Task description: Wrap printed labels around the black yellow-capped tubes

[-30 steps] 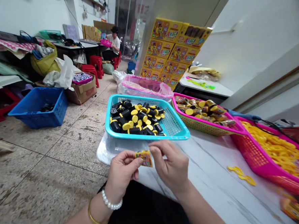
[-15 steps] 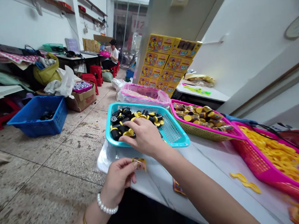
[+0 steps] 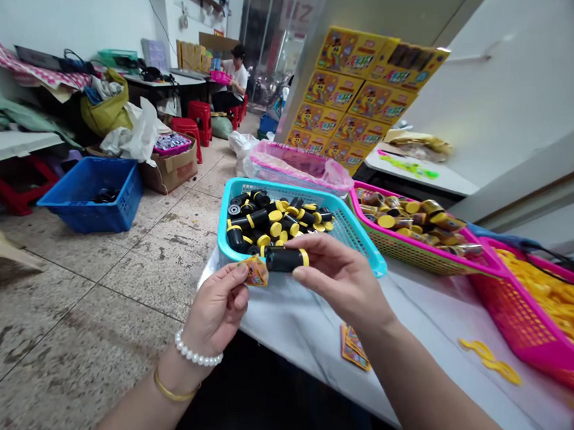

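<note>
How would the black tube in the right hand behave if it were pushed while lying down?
The black tube would probably roll, because its body looks round. It seems stiff: its outline looks straight in the right hand.

On the marbled desk (image 3: 420,317), a lane opens between the right forearm (image 3: 418,375) and yellow plastic links (image 3: 490,360); the turquoise basket (image 3: 374,255) blocks ahead, the nearer magenta basket (image 3: 514,314) rightward.
</note>
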Motion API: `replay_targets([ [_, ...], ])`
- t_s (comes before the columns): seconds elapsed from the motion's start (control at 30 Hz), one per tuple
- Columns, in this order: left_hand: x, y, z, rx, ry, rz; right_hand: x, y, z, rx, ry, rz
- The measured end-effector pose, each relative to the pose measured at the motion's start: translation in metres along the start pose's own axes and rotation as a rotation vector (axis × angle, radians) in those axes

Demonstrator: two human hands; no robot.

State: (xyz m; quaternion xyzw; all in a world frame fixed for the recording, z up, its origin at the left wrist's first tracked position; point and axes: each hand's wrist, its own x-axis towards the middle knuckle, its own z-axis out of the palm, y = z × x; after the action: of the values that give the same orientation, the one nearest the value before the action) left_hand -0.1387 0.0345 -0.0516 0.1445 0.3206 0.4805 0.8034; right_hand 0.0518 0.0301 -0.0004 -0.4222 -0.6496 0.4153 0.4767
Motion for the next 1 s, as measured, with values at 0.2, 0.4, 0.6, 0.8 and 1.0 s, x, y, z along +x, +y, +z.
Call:
replay_targets([
  [0.2,0.000,-0.001,0.010,-0.101,-0.051,-0.024,-0.014,0.008,0.003,-0.080,0.025,0.012],
  [0.4,0.002,-0.004,0.007,-0.097,-0.051,-0.044,-0.015,-0.003,0.001,-0.475,0.053,-0.157],
  [0.6,-0.002,-0.007,0.008,0.072,-0.048,0.080,-0.023,-0.003,0.009,-0.489,0.015,-0.160],
  [0.8,-0.012,-0.007,0.002,0.230,-0.077,0.106,-0.035,0.009,0.003,-0.246,0.043,-0.041],
  [1.0,-0.013,-0.011,-0.011,0.406,-0.240,0.104,-0.058,0.005,-0.001,-0.400,0.096,-0.215],
])
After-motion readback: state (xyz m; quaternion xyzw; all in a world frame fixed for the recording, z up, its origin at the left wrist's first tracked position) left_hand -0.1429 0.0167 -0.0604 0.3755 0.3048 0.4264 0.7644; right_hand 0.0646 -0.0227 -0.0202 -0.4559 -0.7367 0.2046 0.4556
